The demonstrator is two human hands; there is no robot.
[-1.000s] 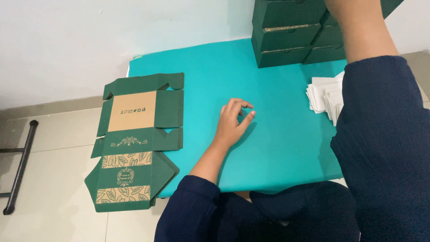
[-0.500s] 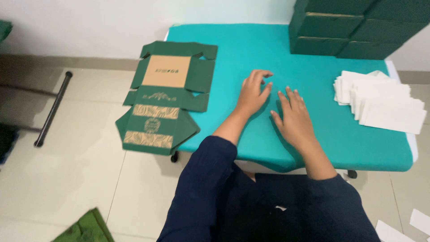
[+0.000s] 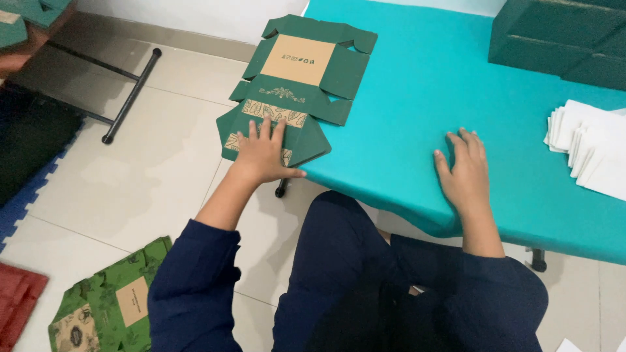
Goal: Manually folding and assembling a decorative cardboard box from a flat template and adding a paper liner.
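The left hand (image 3: 263,151) lies flat with its fingers spread wide. It presses down on the near end of a dark green flat box (image 3: 297,85). This box is cardboard that is not folded up yet. It has brown patches with leaf shapes on it. The box lies under the left hand and runs away from the fingertips. Most of it hangs past the left edge of the teal table (image 3: 404,98), over the pale floor (image 3: 156,163).

The right hand (image 3: 464,173) lies open and flat on the teal table, near its front edge. Its fingers are a little apart. It holds nothing. It is well apart from the flat box.

To the right of the right hand sits a pile of white papers (image 3: 590,153). Past the fingertips of the right hand, far back on the table, stand dark green made-up boxes (image 3: 561,36) in a stack.

Down on the floor, below the left arm, lies a lighter green flat box (image 3: 107,306). A black metal bar (image 3: 127,98) lies on the floor to the left of the left hand.
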